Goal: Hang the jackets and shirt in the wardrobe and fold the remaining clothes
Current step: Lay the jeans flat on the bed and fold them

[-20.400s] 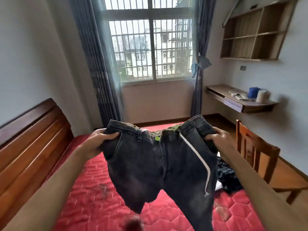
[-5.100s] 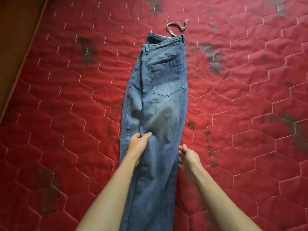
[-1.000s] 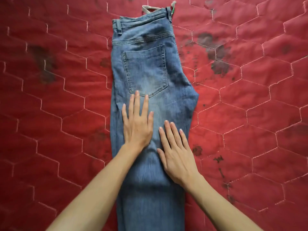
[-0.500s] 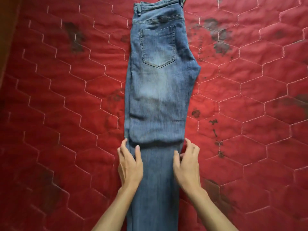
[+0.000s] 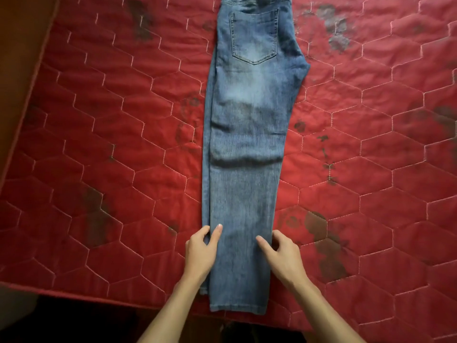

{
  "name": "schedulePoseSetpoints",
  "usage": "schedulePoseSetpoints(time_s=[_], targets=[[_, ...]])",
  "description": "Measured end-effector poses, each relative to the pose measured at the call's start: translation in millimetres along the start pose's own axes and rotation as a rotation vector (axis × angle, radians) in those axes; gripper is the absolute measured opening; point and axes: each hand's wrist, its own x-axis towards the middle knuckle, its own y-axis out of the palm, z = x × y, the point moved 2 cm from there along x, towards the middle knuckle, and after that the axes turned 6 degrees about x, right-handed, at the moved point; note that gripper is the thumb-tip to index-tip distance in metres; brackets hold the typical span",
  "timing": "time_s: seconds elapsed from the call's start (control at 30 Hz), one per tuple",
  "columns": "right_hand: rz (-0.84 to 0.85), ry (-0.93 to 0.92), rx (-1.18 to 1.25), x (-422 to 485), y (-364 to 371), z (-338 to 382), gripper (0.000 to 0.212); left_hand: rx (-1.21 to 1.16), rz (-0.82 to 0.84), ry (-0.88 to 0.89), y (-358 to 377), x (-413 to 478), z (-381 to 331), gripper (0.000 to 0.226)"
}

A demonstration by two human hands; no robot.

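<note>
A red quilted mattress (image 5: 99,144), stitched in pale hexagons, fills nearly the whole view. Its near edge runs along the bottom, with dark floor below it. A brown wooden bed frame (image 5: 22,45) borders it at the upper left.

The jeans (image 5: 247,120) lie flat on the mattress, roughly in the middle. They are blue denim, folded lengthwise so one leg lies on the other. The waist runs out of view at the top and the hem (image 5: 238,309) reaches almost to the near edge. A soft ridge (image 5: 244,160) crosses the legs about halfway down.

The left hand (image 5: 201,253) is at the left edge of the lower leg. Its thumb lies on top of the denim and its fingers (image 5: 204,231) are curled at the outer side, pinching that edge. The right hand (image 5: 284,258) mirrors it on the right edge, thumb on the cloth and fingers (image 5: 279,237) bent beside it, gripping the fabric there. Both forearms come up from the bottom of the view.

A back pocket (image 5: 254,37) faces up near the top of the jeans, with faded cloth just below it. Dark stains (image 5: 324,243) mark the mattress, the largest just right of the right hand
</note>
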Motion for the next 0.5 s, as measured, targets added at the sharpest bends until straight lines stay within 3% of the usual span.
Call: schedulePoseSetpoints(time_s=[0.13, 0.27, 0.37, 0.5], targets=[[0.161, 0.097, 0.131, -16, 12, -11, 0.018, -0.177, 0.186, -0.087, -12, -11, 13, 0.059], [0.162, 0.175, 0.439, -45, 22, -14, 0.011, -0.389, 0.274, -0.242, -23, -34, 27, 0.052], [0.209, 0.271, 0.548, -64, 28, -18, 0.013, -0.318, 0.352, -0.230, -24, -53, 35, 0.066], [0.297, 0.290, 0.344, -79, 39, -41, 0.024, -0.135, 0.502, -0.180, -12, -82, 67, 0.044]])
